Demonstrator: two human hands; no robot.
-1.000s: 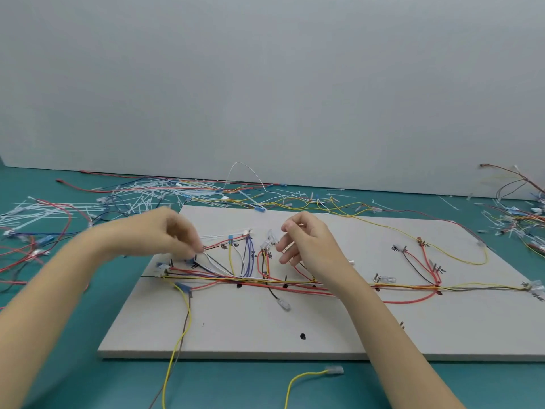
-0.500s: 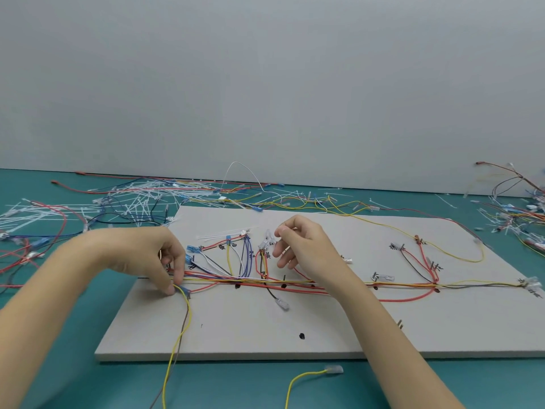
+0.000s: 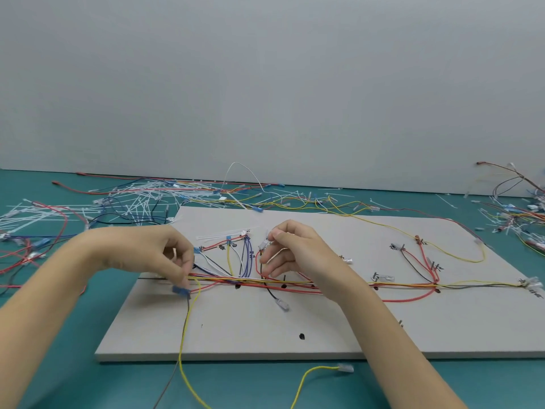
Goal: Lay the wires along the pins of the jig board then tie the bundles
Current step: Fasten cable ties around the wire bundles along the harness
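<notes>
Jig board flat on the teal counter, wire bundle running across it between both hands. Left hand pinching the bundle's left end; right hand pinching a clear connector — fingers curled. Black board markings too small to read.

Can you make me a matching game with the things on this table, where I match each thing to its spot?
Things:
1. left hand
2. right hand
3. cable ties
4. loose yellow wire

Places:
A. in front of the board's near edge
B. at the bundle's left end
C. heaped behind the board, to the left
D. at a clear connector mid-board

Pairs: 1-B, 2-D, 3-C, 4-A
</notes>
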